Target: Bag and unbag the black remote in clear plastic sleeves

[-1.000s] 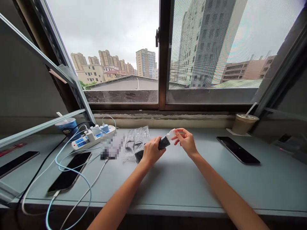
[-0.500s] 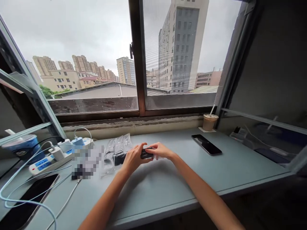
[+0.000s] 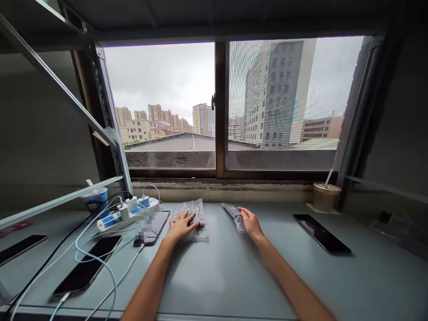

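My left hand [image 3: 180,226] lies with spread fingers on clear plastic bags [image 3: 197,207] in the middle of the desk. Dark shapes show through the plastic near its fingertips, too covered to make out. My right hand [image 3: 251,224], a little to the right, pinches the edge of another clear plastic bag [image 3: 234,214], which tilts away to the left. Whether this second bag has anything inside I cannot tell.
A power strip [image 3: 109,221] with chargers and tangled cables stands at the left. Phones lie around it, one a black phone [image 3: 88,267]. Another phone [image 3: 321,234] lies at the right, before an iced drink cup [image 3: 326,196]. A metal rack frames the window [image 3: 167,111].
My hands were together around a small dark object and have moved apart. The left now lies on the bags, and the right holds a clear bag. The view has shifted.
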